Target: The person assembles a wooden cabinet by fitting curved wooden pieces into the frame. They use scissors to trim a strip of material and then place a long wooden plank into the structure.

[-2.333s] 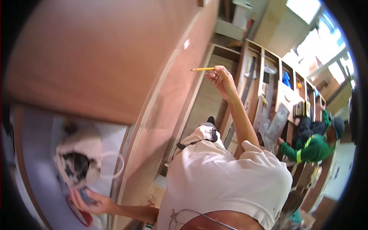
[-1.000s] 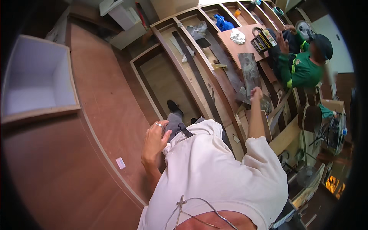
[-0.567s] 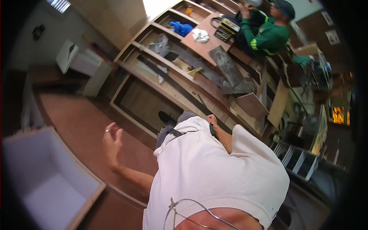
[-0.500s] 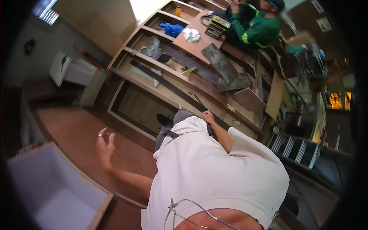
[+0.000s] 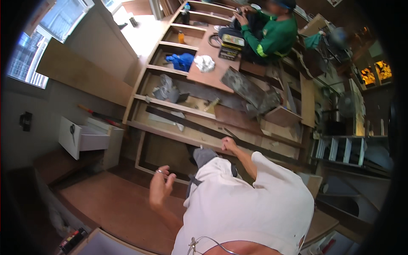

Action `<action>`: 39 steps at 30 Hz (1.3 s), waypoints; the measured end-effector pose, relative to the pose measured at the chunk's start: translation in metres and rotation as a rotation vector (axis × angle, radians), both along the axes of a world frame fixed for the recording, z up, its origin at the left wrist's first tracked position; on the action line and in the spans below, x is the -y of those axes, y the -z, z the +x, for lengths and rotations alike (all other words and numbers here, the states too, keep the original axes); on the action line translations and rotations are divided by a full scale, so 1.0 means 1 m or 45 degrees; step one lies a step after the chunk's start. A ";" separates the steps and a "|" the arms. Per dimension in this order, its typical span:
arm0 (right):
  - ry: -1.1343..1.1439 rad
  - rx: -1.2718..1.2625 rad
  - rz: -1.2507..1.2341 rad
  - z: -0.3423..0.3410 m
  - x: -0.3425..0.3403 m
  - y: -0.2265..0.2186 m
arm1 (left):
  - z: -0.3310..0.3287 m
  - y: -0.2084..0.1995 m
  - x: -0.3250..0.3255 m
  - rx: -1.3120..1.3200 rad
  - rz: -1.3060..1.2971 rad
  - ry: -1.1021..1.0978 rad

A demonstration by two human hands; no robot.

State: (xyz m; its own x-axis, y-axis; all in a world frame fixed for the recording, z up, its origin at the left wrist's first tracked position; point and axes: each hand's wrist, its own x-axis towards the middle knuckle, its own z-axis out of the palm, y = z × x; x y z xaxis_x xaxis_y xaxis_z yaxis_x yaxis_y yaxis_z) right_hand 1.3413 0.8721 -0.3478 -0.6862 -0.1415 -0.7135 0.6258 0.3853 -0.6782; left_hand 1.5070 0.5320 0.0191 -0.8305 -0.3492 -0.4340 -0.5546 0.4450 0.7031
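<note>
The left hand (image 5: pixel 160 187), left of the lower middle of the frame, is half open: its fingers curl loosely, thumb apart, and no object shows in it. It hangs over the far edge of a reddish-brown panel (image 5: pixel 110 199), seemingly clear of it. The right hand (image 5: pixel 229 145), near the centre, is loosely closed with knuckles up; whether something small sits inside the curled fingers cannot be told.

Nearest to the right hand are a thin dark stick (image 5: pixel 230 133) and a long dark strip (image 5: pixel 182 122), which slants from left of centre down toward the right. Both lie within a wooden frame (image 5: pixel 163 132) that fills the middle and top. Whether the hand touches any of these is unclear.

As for progress, the frame's rails and crosspieces stand joined into a row of compartments, so that stage looks done. Covering seems barely begun: one pinkish board (image 5: pixel 219 83) lies over part of the frame, apparently loose, with a white cloth (image 5: pixel 204 63) on it, and a grey-stained board (image 5: pixel 244 85) rests askew beside the cloth. Several compartments are uncovered, and one holds a blue bag (image 5: pixel 182 61). How much is left cannot be judged further. At the top, a co-worker in green (image 5: pixel 276 36) sits beside the pinkish board.
</note>
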 end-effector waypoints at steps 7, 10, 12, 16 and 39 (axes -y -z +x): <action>0.147 0.168 -0.268 -0.026 0.093 0.044 | -0.036 -0.005 0.054 0.325 -0.114 0.141; 0.202 -0.044 -0.532 -0.061 0.094 0.043 | -0.085 -0.005 0.097 0.246 -0.212 0.357; 0.093 0.121 -0.277 -0.085 0.084 0.020 | -0.109 -0.012 0.111 0.286 -0.282 0.291; 0.401 0.066 -0.099 -0.105 0.024 0.017 | -0.156 -0.016 0.127 0.224 -0.370 0.361; 1.507 -0.019 -0.071 0.129 0.151 -0.046 | -0.310 0.049 0.174 -0.028 -0.131 1.506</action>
